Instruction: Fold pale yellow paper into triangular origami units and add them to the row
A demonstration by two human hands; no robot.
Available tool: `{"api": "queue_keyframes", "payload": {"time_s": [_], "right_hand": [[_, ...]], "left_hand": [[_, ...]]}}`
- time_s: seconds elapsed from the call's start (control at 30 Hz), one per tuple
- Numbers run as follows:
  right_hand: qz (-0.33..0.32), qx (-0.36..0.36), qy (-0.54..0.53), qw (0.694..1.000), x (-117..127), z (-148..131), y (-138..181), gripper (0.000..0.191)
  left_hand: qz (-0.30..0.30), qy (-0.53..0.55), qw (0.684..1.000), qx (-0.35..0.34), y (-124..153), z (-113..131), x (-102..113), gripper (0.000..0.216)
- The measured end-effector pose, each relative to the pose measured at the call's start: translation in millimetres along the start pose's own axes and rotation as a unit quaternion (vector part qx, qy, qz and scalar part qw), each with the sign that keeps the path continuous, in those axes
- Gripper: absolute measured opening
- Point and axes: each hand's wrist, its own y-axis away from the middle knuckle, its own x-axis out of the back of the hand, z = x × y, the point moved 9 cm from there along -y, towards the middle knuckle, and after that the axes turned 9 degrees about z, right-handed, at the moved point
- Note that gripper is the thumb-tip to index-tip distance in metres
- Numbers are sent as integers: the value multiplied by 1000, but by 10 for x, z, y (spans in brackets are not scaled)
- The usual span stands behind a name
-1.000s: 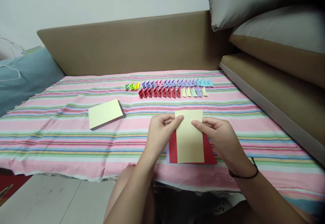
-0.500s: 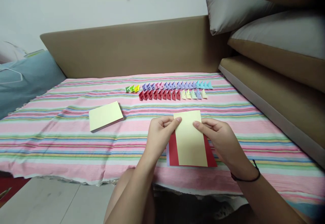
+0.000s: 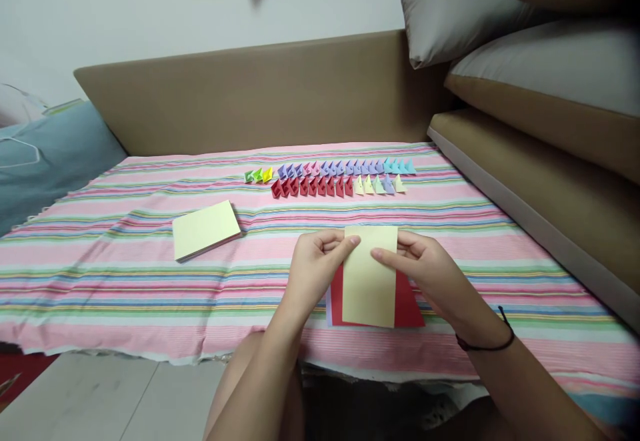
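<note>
Head view has the left hand (image 3: 323, 254) and right hand (image 3: 420, 259) gripping a cream sheet (image 3: 370, 291) near its top, thumbs in front and fingers behind, over a red sheet (image 3: 409, 306) by the near edge. Rows of small folded paper pieces (image 3: 331, 187) look finished, while the held sheet shows no clear crease and the cream-topped stack (image 3: 206, 229) seems unworked; pieces and stack rest on a striped cloth (image 3: 125, 241), before a brown backrest (image 3: 250, 97), with cushions (image 3: 555, 61) piled at right

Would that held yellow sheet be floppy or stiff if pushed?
The yellow sheet is probably light: the left grip and right grip pinch only its upper part. It seems fairly crisp, looking flat lower down, but probably thin enough to bend if pushed.
</note>
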Motion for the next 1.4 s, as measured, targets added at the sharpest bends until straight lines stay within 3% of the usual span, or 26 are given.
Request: {"api": "queue_keyframes", "payload": {"time_s": [0.93, 1.4], "right_hand": [[6, -17, -20, 1000, 16, 20, 0, 32], [-10, -14, -38, 999, 16, 65, -16, 30]], "left_hand": [[-31, 25, 999, 32, 14, -52, -63, 29], [-16, 3, 999, 41, 0, -82, -41, 32]]}}
